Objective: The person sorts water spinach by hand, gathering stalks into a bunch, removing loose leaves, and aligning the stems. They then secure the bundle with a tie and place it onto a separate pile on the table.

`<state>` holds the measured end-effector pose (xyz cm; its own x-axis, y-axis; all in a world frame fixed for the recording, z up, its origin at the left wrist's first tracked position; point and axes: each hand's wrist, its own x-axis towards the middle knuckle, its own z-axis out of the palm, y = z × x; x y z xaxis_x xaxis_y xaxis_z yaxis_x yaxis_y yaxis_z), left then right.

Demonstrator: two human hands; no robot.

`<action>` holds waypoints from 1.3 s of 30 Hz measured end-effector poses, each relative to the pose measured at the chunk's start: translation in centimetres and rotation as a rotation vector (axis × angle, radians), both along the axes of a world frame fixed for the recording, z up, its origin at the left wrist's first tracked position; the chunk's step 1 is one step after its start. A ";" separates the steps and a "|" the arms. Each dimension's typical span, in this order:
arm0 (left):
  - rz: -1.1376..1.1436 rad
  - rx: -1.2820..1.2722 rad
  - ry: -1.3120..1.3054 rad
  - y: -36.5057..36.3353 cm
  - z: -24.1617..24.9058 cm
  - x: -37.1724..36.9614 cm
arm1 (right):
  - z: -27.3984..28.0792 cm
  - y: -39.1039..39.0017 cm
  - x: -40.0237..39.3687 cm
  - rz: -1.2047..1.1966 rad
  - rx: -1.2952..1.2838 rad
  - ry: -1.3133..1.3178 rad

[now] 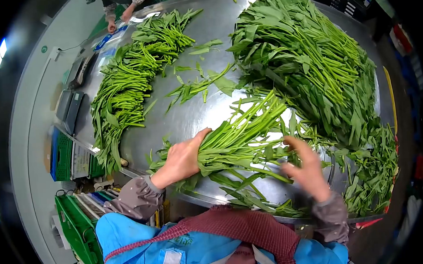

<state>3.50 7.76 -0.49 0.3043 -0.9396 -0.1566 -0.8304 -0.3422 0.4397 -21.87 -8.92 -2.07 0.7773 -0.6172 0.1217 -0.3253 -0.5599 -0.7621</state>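
Observation:
My left hand (180, 157) is wrapped around a bunch of water spinach (242, 130), its stems lying toward the upper right and some leaves hanging below. At the lower right of that bunch, my right hand (305, 167) has its fingers apart and curved, slightly blurred, beside a few loose stems. Nothing shows between those fingers. A big heap of water spinach (308, 55) covers the right of the steel table (187, 116). Along the left side lies a row of bundled water spinach (132, 83).
Loose stems (202, 87) lie mid-table, and leaf scraps (371, 171) are piled at the right edge. Scales (69, 110) stand beyond the left edge, above a green crate (77, 225). Another person's hands (119, 19) are at the far left corner, by a blue object.

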 end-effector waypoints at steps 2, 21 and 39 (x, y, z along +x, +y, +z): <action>-0.014 0.027 0.018 -0.1 0.1 -0.3 | -0.6 1.6 2.3 0.120 -0.230 0.045; -0.020 0.122 0.002 1.1 -0.5 0.2 | -3.6 0.9 2.8 -0.124 -0.140 0.036; -0.070 0.139 -0.051 1.0 -1.1 0.1 | -2.7 -2.1 4.5 -0.321 -0.187 -0.007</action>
